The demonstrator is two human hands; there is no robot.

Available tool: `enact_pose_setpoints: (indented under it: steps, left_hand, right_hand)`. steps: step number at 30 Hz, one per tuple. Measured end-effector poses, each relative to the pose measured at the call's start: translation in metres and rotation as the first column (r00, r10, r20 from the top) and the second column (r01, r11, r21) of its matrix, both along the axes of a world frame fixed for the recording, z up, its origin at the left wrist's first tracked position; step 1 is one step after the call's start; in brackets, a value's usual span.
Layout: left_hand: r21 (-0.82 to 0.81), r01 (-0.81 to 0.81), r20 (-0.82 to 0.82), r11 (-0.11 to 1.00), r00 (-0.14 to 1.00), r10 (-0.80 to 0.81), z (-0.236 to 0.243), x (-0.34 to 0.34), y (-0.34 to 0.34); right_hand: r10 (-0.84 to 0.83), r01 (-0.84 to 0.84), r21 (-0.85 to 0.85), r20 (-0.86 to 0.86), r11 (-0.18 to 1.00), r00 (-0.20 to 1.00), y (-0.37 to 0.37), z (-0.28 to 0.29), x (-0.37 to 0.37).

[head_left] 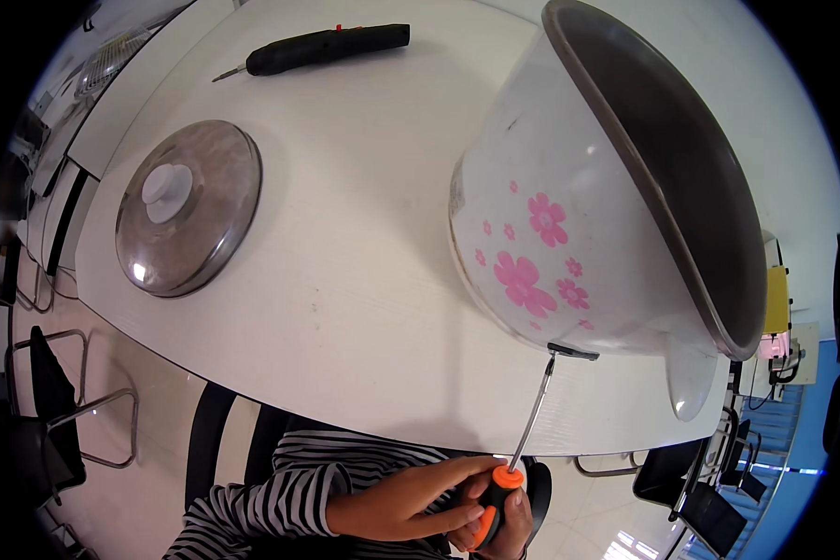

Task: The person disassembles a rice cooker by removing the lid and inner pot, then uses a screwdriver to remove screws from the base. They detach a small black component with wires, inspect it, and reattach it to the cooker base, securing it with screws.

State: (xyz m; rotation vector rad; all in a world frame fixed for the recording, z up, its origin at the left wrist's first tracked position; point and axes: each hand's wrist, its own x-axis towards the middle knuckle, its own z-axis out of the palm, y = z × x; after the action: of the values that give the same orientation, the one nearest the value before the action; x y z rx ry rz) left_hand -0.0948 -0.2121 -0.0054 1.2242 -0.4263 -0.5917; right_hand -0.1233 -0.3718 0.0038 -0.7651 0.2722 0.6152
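Note:
Both hands are closed on an orange-and-black screwdriver near the table's front edge: my left hand reaches across from the left, and my right hand is around the handle. The shaft runs up to a small dark metal piece at the lower edge of a large white container with pink flowers, whose dark opening faces right. A round metal lid with a white knob lies on the left. A black powered screwdriver with a bit lies at the back.
The white table has a curved front edge close to me. Black chairs with metal frames stand at the left and right. A wire rack sits on furniture at the far left, and yellow equipment is beyond the container.

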Motion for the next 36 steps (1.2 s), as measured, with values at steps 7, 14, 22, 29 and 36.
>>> enact_pose_setpoints:
  steps: [7,14,22,29,36]
  left_hand:
    - [0.0,-0.021,-0.052,1.0,0.998,0.021,0.002,-0.001,0.002]
    - [-0.022,-0.129,0.197,0.991,0.972,0.131,-0.004,0.002,-0.004]
    - [-0.291,-0.029,-0.322,0.956,0.944,-0.07,-0.001,0.007,-0.01]
    - [-0.246,-0.13,-0.497,0.96,0.868,-0.01,0.001,0.008,-0.011]
    - [-0.271,-0.079,-0.413,0.959,0.91,-0.042,0.006,0.006,-0.011]
  right_hand:
    - [0.042,-0.041,-0.054,0.014,0.998,0.999,0.005,0.004,0.005]
    - [-0.087,0.123,0.315,-0.124,0.941,0.988,0.017,0.017,0.002]
    - [-0.009,0.062,0.333,-0.157,0.941,0.988,0.029,0.007,-0.005]
    - [0.249,0.226,-0.745,0.467,0.627,0.848,0.015,0.003,-0.029]
    - [0.008,-0.032,0.108,0.215,0.994,0.977,0.014,-0.003,-0.027]
